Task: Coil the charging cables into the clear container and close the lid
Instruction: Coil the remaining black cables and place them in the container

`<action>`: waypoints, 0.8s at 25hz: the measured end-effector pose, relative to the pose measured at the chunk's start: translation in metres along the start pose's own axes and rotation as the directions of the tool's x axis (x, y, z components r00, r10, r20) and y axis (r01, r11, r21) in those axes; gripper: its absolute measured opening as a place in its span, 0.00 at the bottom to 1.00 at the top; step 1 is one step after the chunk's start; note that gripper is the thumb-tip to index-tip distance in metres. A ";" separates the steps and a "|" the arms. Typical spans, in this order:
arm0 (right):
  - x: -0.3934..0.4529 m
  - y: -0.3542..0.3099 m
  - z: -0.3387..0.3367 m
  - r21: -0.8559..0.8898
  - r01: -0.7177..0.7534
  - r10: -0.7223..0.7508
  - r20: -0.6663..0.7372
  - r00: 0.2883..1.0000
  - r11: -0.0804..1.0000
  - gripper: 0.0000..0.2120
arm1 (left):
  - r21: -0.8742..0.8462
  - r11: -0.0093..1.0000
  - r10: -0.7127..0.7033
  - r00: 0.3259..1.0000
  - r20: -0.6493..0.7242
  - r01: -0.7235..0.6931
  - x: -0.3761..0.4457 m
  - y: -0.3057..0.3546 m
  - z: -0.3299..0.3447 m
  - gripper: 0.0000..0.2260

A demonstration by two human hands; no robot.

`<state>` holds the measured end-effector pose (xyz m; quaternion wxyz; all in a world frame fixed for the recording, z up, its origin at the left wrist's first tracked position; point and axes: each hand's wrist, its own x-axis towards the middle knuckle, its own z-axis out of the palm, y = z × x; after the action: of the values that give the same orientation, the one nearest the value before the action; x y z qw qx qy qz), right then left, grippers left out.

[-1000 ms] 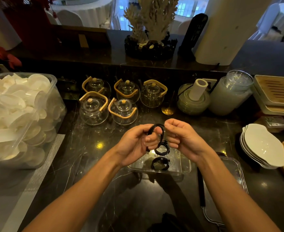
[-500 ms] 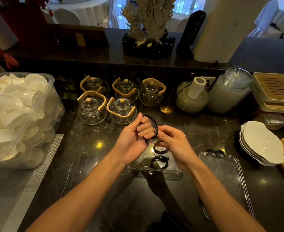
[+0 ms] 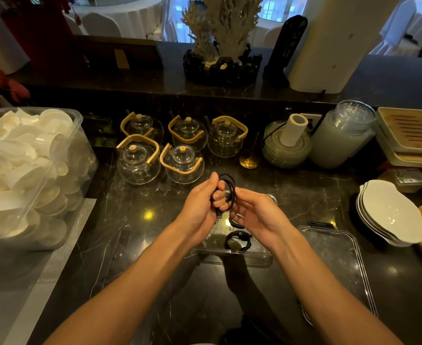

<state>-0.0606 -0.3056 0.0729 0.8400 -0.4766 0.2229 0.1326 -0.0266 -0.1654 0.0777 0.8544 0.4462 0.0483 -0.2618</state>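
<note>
Both hands [image 3: 226, 210] tightened black cable [image 3: 231, 192] coil further.

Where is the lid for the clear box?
The lid lies flat on the dark counter at the lower right, just right of the clear box and below the white bowls.

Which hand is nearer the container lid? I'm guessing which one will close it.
Right. The right hand is just left of the lid; the left hand is farther left, holding the cable.

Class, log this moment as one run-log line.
left hand: grips black cable coil | right hand: feeding cable | clear container: one coil inside | lid: off
</note>
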 end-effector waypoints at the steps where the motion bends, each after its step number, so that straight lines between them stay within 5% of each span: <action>1: 0.001 -0.001 0.000 -0.002 -0.049 0.049 0.017 0.999 0.999 0.09 | 0.025 1.000 -0.005 1.000 -0.004 0.005 0.000 -0.001 0.001 0.16; 5: 0.002 -0.007 -0.003 -0.181 -0.117 0.132 0.078 0.988 0.977 0.12 | 0.122 0.992 -0.018 0.999 -0.028 0.022 0.002 -0.002 -0.001 0.16; 13: 0.001 0.002 0.006 -0.434 0.263 -0.249 0.090 0.964 0.862 0.13 | 0.068 0.996 -0.045 0.992 -0.120 0.053 0.009 -0.002 -0.007 0.17; 17: -0.005 0.007 0.007 -0.492 0.326 -0.252 0.211 0.944 0.808 0.10 | 0.092 0.995 -0.018 0.992 -0.128 0.029 0.011 0.002 -0.004 0.17; 20: -0.006 0.012 0.014 -0.449 0.289 -0.270 0.107 0.957 0.846 0.10 | 0.159 0.987 -0.014 0.993 -0.118 0.033 0.010 -0.001 -0.002 0.16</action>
<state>-0.0675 -0.2873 0.0737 0.7177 -0.6863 0.0966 0.0672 -0.0177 -0.1685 0.0730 0.8082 0.5275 0.0822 -0.2485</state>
